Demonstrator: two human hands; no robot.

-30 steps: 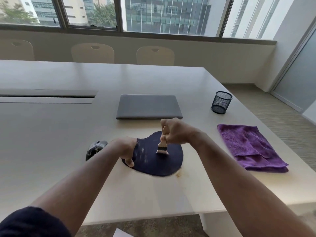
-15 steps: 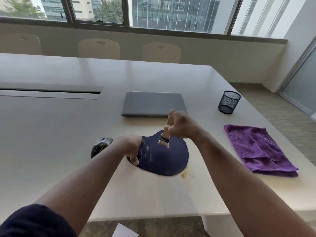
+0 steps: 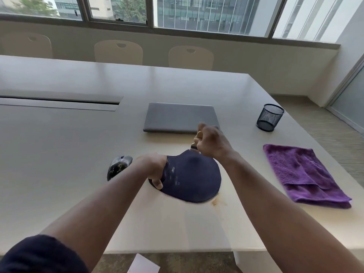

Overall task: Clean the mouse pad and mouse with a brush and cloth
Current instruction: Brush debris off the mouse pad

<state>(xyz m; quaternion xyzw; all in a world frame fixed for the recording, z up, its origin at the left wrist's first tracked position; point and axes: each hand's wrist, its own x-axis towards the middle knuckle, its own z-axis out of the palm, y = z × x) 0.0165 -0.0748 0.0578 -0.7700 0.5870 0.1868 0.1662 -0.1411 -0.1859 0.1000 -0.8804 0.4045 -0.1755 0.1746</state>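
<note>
Holding dark navy rounded mouse pad (image 3: 194,179) down at its left edge with left hand (image 3: 155,167), fingers curled onto it. Gripping small wooden-handled brush (image 3: 196,141) in right hand (image 3: 211,143) at pad's far edge. Sitting just left of pad: black mouse (image 3: 118,168). Lying well right on white table (image 3: 69,154): folded purple cloth (image 3: 303,174).

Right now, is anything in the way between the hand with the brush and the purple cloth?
Nothing visible is. Only bare table lies between the right hand, which grips the brush, and the purple cloth. The mesh cup stands farther back.
</note>
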